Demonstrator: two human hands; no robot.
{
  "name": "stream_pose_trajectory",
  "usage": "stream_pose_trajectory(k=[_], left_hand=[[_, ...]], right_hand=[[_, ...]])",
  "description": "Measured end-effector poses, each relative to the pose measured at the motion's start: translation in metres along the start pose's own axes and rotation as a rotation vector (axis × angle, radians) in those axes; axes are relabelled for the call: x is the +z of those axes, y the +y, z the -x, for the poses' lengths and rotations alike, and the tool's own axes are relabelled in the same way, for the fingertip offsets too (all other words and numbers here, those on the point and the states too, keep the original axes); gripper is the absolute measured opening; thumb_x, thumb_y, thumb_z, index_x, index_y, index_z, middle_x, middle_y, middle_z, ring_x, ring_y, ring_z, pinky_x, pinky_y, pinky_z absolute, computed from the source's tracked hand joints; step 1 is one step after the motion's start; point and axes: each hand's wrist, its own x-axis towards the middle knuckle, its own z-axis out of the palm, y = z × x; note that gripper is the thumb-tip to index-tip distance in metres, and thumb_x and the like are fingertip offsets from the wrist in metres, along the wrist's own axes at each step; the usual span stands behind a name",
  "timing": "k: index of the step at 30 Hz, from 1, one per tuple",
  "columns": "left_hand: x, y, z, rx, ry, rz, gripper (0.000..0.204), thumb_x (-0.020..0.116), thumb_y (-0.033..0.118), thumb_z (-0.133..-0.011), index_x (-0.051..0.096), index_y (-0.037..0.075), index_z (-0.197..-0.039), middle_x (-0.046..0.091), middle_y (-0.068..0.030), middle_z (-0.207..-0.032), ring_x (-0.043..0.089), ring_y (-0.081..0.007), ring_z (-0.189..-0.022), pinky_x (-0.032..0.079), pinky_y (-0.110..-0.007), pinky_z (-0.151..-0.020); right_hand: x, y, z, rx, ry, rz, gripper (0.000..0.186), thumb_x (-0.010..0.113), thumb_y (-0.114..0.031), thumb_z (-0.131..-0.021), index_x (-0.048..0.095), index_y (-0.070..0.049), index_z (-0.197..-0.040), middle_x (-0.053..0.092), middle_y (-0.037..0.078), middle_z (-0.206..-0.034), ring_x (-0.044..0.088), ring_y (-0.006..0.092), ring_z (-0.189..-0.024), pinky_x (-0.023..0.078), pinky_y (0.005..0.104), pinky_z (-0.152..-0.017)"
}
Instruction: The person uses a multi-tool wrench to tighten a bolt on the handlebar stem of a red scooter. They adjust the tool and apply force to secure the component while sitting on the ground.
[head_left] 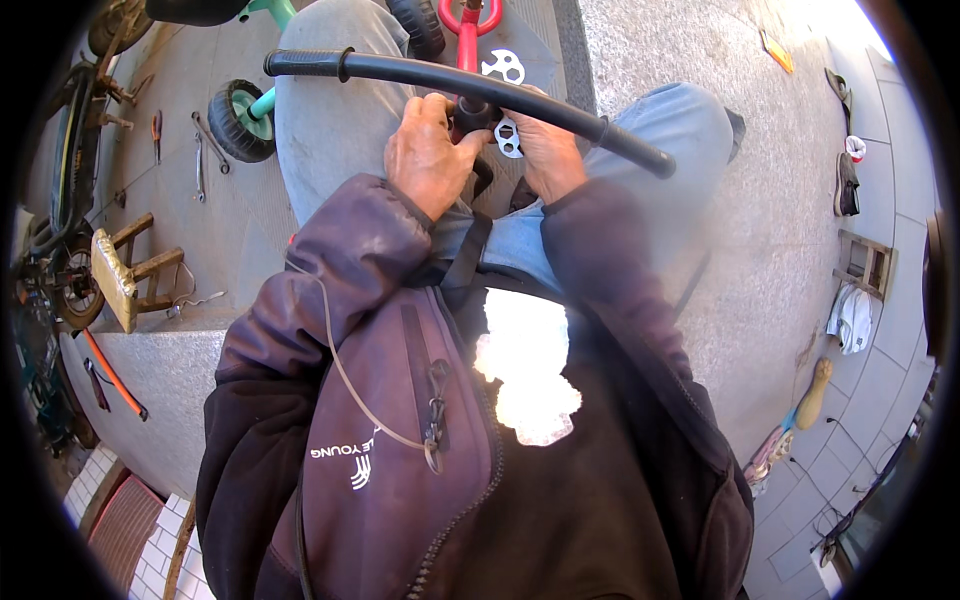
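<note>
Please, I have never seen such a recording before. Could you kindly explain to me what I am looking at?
There is no robot here, only a person working with two bare hands. The single picture comes from a wide camera worn on the head, looking down; its lens bends straight edges and darkens the corners.

Near the top, a black handlebar crosses above a red frame. The left hand grips the black joint below the bar. The right hand is at a flat, silvery wrench with holes; the bar partly hides its fingers, so its grip is unclear.

On the ground at the left lie a screwdriver and two wrenches, near a wheel with a turquoise hub.
</note>
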Motion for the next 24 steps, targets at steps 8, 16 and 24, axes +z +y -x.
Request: stream_pose_trajectory(k=[8, 16, 24], left_hand=[[0.001, -0.004, -0.001, -0.004, -0.011, -0.015, 0.040, 0.081, 0.018, -0.070, 0.060, 0.000, -0.098, 0.057, -0.0106, -0.085, 0.058, -0.0224, -0.070, 0.049, -0.036, -0.063], [0.001, -0.003, -0.004, 0.033, -0.031, 0.067, 0.045, 0.079, 0.021, -0.073, 0.058, 0.005, -0.109, 0.058, -0.0145, -0.098, 0.064, -0.0307, -0.083, 0.052, -0.042, -0.072], [-0.002, 0.003, -0.007, 0.079, -0.019, 0.073, 0.035, 0.078, 0.016, -0.074, 0.064, 0.003, -0.103, 0.064, -0.0108, -0.090, 0.062, -0.0252, -0.077, 0.051, -0.035, -0.074]], right_hand=[[0.001, 0.001, 0.001, 0.022, 0.011, 0.022, 0.013, 0.067, -0.016, -0.088, 0.062, -0.004, -0.093, 0.063, 0.004, -0.082, 0.056, 0.0098, -0.073, 0.043, 0.0246, -0.062], [0.005, -0.015, 0.012, -0.086, -0.042, -0.077, 0.017, 0.066, -0.018, -0.090, 0.062, -0.003, -0.095, 0.063, 0.005, -0.080, 0.059, 0.0101, -0.069, 0.045, 0.0241, -0.060], [0.003, -0.015, 0.009, -0.073, -0.082, 0.006, 0.018, 0.064, -0.017, -0.091, 0.062, 0.000, -0.098, 0.063, 0.005, -0.079, 0.060, 0.0098, -0.070, 0.048, 0.0232, -0.061]])
